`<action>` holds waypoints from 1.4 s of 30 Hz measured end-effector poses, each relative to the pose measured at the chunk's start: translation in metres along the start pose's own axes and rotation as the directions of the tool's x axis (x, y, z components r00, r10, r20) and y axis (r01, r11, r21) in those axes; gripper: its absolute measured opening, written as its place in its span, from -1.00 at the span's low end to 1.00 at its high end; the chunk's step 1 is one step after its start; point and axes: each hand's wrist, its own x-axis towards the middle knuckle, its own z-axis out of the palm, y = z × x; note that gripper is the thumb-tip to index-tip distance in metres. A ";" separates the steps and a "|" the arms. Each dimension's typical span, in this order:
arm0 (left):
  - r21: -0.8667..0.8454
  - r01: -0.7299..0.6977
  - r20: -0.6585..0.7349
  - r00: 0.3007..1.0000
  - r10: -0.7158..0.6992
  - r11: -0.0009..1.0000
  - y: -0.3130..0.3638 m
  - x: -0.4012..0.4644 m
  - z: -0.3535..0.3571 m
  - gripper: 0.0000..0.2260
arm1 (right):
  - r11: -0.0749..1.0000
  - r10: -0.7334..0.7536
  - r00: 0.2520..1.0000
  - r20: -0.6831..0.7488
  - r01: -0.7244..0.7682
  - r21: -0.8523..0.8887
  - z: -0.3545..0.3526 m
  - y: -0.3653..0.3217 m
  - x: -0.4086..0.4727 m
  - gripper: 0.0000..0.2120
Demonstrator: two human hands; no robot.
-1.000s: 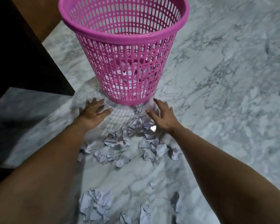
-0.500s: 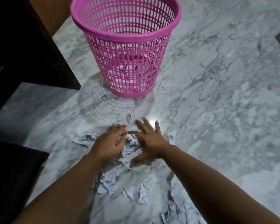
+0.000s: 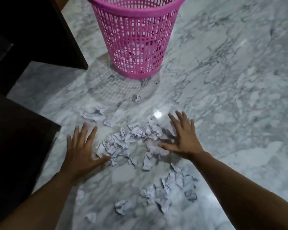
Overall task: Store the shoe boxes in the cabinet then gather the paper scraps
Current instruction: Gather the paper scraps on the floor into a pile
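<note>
A heap of crumpled white paper scraps (image 3: pixel 130 140) lies on the marble floor between my two hands. My left hand (image 3: pixel 81 151) is flat on the floor at the heap's left edge, fingers spread, thumb touching the paper. My right hand (image 3: pixel 181 138) is spread flat at the heap's right edge, thumb resting on scraps. Neither hand holds anything. More scraps lie nearer me, in a second cluster (image 3: pixel 166 191). Loose scraps (image 3: pixel 95 113) and a single scrap (image 3: pixel 136 98) lie farther out. A pink mesh wastebasket (image 3: pixel 135 39) stands upright beyond the heap.
Dark wooden furniture (image 3: pixel 32 39) rises at the left, with another dark block (image 3: pixel 15 138) close beside my left arm. White-grey marble floor (image 3: pixel 231 97) spreads to the right of the basket and hands.
My hands were together on the scraps half a second ago; they have now spread apart to either side of the heap. The view has shifted, with the basket higher in the frame.
</note>
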 end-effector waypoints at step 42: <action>-0.320 0.129 -0.008 0.990 -0.139 0.939 0.070 0.057 0.005 0.06 | 0.898 0.335 0.942 -0.019 -0.313 0.311 -0.008 0.047 0.029 0.15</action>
